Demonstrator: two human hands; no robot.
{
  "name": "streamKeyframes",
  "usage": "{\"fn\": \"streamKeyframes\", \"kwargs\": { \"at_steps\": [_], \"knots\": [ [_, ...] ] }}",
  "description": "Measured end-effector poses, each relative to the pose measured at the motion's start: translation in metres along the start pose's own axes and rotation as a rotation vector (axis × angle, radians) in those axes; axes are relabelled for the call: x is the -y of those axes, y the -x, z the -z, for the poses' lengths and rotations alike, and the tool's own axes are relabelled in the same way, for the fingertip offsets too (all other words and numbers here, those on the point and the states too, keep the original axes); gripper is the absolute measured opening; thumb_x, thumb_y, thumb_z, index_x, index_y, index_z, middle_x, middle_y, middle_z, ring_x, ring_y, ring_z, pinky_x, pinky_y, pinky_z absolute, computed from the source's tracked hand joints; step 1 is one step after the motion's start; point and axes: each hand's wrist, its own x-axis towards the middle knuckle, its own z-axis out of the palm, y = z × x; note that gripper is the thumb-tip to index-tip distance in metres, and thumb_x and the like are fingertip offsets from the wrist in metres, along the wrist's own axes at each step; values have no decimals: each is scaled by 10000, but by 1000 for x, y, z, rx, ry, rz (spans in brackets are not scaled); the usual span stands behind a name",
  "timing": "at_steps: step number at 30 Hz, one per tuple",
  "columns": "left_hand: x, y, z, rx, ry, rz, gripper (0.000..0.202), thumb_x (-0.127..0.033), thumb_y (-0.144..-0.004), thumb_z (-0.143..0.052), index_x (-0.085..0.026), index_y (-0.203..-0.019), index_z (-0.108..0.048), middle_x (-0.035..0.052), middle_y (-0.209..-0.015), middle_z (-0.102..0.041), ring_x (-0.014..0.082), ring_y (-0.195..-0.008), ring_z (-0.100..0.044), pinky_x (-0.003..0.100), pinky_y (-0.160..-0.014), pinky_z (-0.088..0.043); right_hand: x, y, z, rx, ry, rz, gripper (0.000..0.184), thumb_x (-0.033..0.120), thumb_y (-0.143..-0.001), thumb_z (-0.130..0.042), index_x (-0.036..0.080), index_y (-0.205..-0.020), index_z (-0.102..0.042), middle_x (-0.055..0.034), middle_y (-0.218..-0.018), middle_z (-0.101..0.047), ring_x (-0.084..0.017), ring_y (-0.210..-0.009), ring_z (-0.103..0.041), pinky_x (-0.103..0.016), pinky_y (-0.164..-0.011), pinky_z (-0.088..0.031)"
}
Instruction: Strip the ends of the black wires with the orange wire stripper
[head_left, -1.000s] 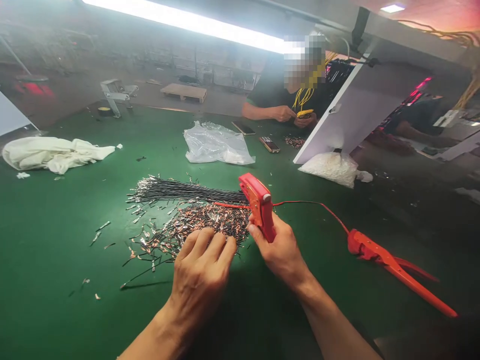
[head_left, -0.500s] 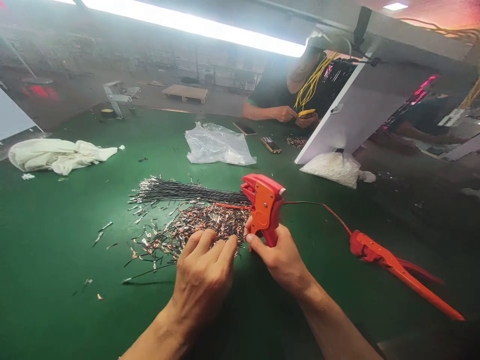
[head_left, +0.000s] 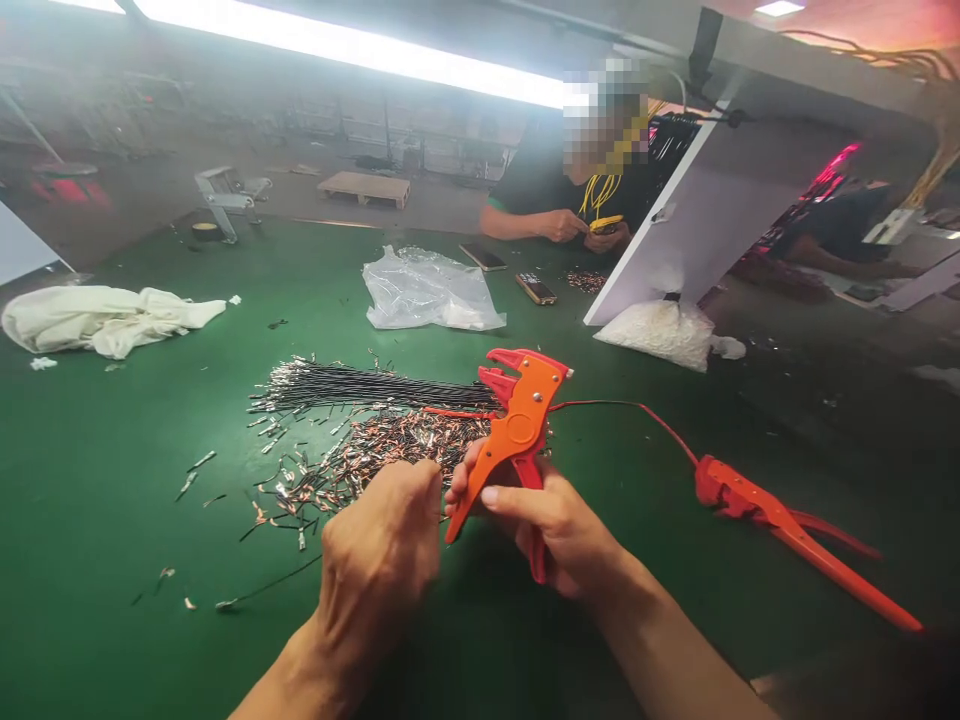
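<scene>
My right hand [head_left: 559,515] is wrapped round an orange and red wire stripper [head_left: 521,425], its jaws apart and pointing left. The tool's handles are spread. My left hand [head_left: 386,535] is closed beside it, with a black wire [head_left: 274,580] running out to the left from behind the hand; a metal terminal shows at the wire's far end. My fingertips there are hidden. Just beyond both hands lies a pile of short black and copper wire scraps [head_left: 412,440]. Behind the pile is a bundle of long black wires [head_left: 375,385] with metal terminals at the left.
A second red and orange wire stripper [head_left: 795,530] lies at the right, near a red wire [head_left: 652,415]. Farther back are a plastic bag [head_left: 431,290], a pale cloth [head_left: 112,315], a phone [head_left: 536,288] and a tied white bag [head_left: 660,330]. Across the green table [head_left: 150,430] a co-worker [head_left: 540,205] handles yellow wires.
The wire stripper has turned broadside in my right hand and its handles now show. My left hand has closed and moved down and left, the black wire moving with it.
</scene>
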Motion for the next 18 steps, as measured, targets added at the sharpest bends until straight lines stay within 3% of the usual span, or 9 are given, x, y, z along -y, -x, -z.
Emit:
{"fn": "streamKeyframes", "kwargs": {
  "at_steps": [5, 13, 18],
  "knots": [
    [-5, 0, -1, 59, 52, 26, 89, -131, -946, -477, -187, -959, -544, 10, -762, -637, 114, -629, -606, 217, -571, -443, -7, -1, -5, 18, -110, -91, 289, 82, -642, -615, 178, -915, -621, -26, -851, -706, -212, -841, -673, -344, -777, -545],
    [10, -7, 5, -113, -29, -20, 231, -23, -832, -625, -152, -1022, -603, 24, -776, -628, 128, -686, -580, 235, -640, -460, -6, 5, 1, 254, -324, -189, 412, 111, -613, -501, 165, -1010, -599, -76, -986, -709, -250, -846, -708, -400, -761, -542],
    [11, -9, 9, -167, 4, 18, 246, -17, -823, -636, -164, -1020, -616, 14, -786, -635, 115, -686, -576, 231, -646, -469, -16, 7, 0, 330, -325, -254, 354, 171, -648, -515, 170, -998, -569, -52, -824, -692, -254, -786, -706, -470, -821, -513]
  ]
}}
